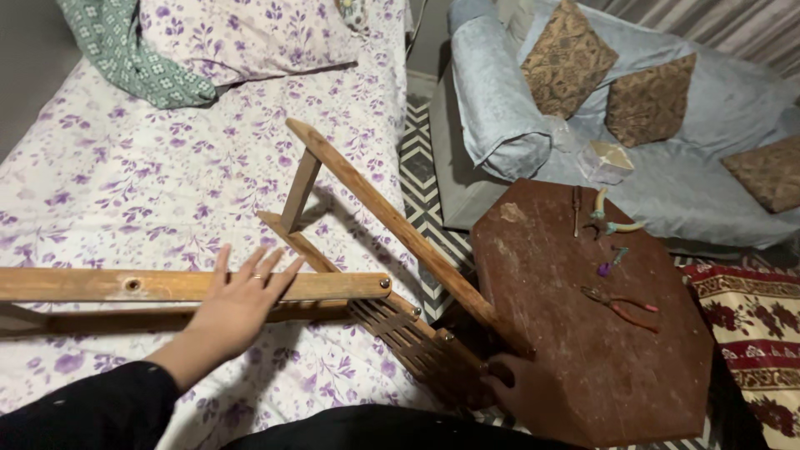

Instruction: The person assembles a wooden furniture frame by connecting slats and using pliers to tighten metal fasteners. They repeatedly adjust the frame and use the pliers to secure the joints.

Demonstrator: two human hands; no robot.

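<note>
Our left hand (pixel 237 304) lay flat with its fingers (pixel 258 271) spread open across the long wooden bar (pixel 167 285) of a folding wooden frame (pixel 367 225), pressing on it rather than gripping it. Our right hand (pixel 533 392) sat low in shadow beside the slatted part (pixel 408 333) of the frame, where a slanted leg (pixel 400 229) met the edge of the bench (pixel 583 350); we could not tell whether its fingers were closed around anything there. The frame rested half on the bed (pixel 125 167), over its purple flowered sheet, and half against the brown eight-sided bench top, with one short strut (pixel 300 192) standing up between the legs. On the bench lay red-handled pliers (pixel 621 307), green-handled pliers (pixel 612 218), a thin screwdriver (pixel 575 208) and a small purple piece (pixel 604 268), all well apart from both hands. Beyond stood a grey sofa (pixel 667 167) with patterned cushions (pixel 567 58), and a flowered pillow (pixel 242 33) lay at the head of the bed. As we judged it, the frame could fold or slide off the soft mattress, since only a flat palm steadied it, and the hinged slats near our right hand could pinch fingers if the legs swung shut. A sudden shift might also knock the tools from the bench.
</note>
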